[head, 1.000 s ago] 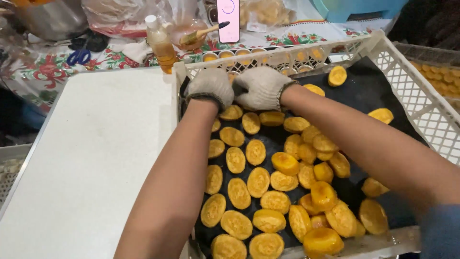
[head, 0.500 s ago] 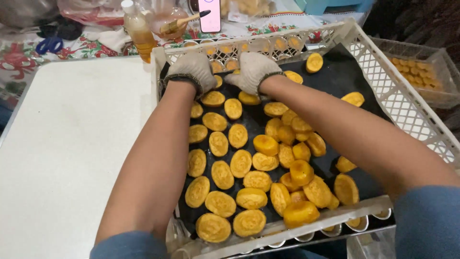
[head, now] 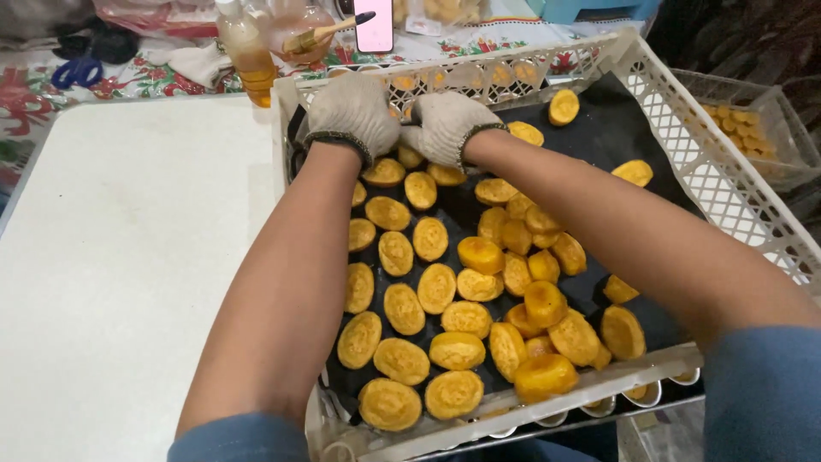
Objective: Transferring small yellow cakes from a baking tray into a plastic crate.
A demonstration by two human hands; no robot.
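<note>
- Two gloved hands meet at the far end of the white crate [head: 684, 154], side by side and touching.
- Left hand [head: 352, 111] lies knuckles up, fingers curled down over the far rim of the crate; whether it pinches anything cannot be told.
- Right hand [head: 446, 127] is curled too, its fingertips hidden against the left hand, just above the cakes [head: 428, 295].
- Cakes, small golden ovals, lie on the black liner [head: 616, 128] inside the crate: neat rows on the crate's left half, a loose heap toward its near right corner, a few strays at its far right.
- Beyond the crate's far rim stand a bottle [head: 244, 51] and a brush [head: 329, 32].
- Left of the crate lies a white board [head: 128, 257].
</note>
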